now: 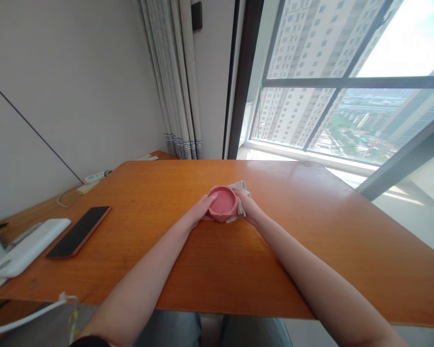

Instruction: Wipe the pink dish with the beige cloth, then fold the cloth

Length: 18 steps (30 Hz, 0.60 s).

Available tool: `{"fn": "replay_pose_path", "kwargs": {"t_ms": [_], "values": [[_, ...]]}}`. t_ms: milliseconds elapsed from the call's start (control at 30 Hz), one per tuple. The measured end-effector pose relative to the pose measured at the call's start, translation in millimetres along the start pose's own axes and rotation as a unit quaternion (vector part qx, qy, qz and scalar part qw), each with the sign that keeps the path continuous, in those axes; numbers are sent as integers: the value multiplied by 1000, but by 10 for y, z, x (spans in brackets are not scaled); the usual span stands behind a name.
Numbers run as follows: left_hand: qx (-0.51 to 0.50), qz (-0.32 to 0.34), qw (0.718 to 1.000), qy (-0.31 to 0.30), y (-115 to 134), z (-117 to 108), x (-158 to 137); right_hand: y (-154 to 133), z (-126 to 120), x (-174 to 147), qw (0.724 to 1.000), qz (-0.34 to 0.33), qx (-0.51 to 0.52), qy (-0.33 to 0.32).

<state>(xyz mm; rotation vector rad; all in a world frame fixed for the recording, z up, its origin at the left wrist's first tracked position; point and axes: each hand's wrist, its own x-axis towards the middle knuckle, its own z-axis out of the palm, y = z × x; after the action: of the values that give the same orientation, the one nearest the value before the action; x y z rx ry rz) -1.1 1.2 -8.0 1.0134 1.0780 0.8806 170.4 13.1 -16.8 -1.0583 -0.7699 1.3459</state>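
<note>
A small pink bowl with a faceted outside is held over the middle of the wooden table, its opening facing me. My left hand grips its left side, the thumb lying on the rim and the other fingers hidden beneath. On the opposite side my right hand is closed around a crumpled whitish cloth, pressing it against the bowl's right wall. Part of the cloth sticks up behind the bowl and part hangs below it. Whether the bowl touches the tabletop I cannot tell.
On the table's left lie a dark-screened phone and a white power bank with a cable. A power strip sits by the wall. The wooden table reaches toward a curtain and a large window.
</note>
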Motion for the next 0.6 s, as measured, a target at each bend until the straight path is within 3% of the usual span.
{"fn": "replay_pose_path", "kwargs": {"t_ms": [100, 167, 300, 400, 467, 533, 600], "values": [[1, 85, 994, 70, -88, -12, 100, 59, 106, -81, 998, 33, 47, 20], [-5, 159, 979, 126, -122, -40, 165, 95, 232, -177, 995, 11, 94, 31], [-27, 247, 948, 198, -100, -106, 193, 49, 360, -305, 990, 34, 127, -56], [-36, 281, 932, 225, -54, -110, 149, -102, 180, -255, 986, 106, -8, -131], [-51, 291, 929, 225, -31, -88, 115, -228, -24, -174, 971, 134, -167, -104], [-54, 292, 931, 211, -17, -57, 83, -338, -191, -105, 958, 87, -273, -28], [-26, 291, 936, 195, -11, -23, 55, -394, -247, -94, 955, -43, -291, 34]]}}
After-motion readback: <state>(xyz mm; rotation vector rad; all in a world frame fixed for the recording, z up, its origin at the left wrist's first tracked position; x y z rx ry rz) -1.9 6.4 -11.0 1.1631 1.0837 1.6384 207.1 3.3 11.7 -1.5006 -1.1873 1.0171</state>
